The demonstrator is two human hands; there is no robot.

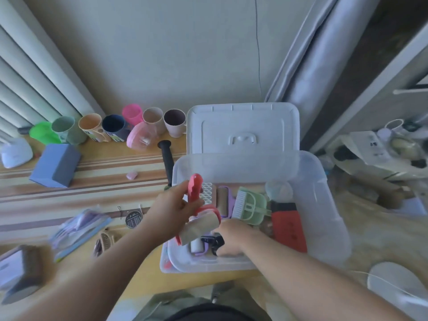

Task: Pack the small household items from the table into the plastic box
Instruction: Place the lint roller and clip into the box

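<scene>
Your left hand (172, 210) has its fingers (193, 203) curled round the handle of a red lint roller (200, 218), holding it just over the near-left corner of the clear plastic box (324, 205). Your right hand (231, 238) is down inside, fingers wrapped over a black thing (214, 242) I can't identify, next to a purple lint roller (198, 247).

The box already holds another purple roller (223, 201), a green brush-and-dustpan set (249, 206) and a red flat piece (288, 225), so it's crowded in there. If you drop the roller where your right hand sits, you'll likely pin your own fingers or leave it perched on the rim, where it could roll out onto the table (81, 179).

Also, the lid (243, 128) leans behind the box; a shove could knock it. Cups (113, 127) and a blue box (55, 165) are yet to be packed.
</scene>
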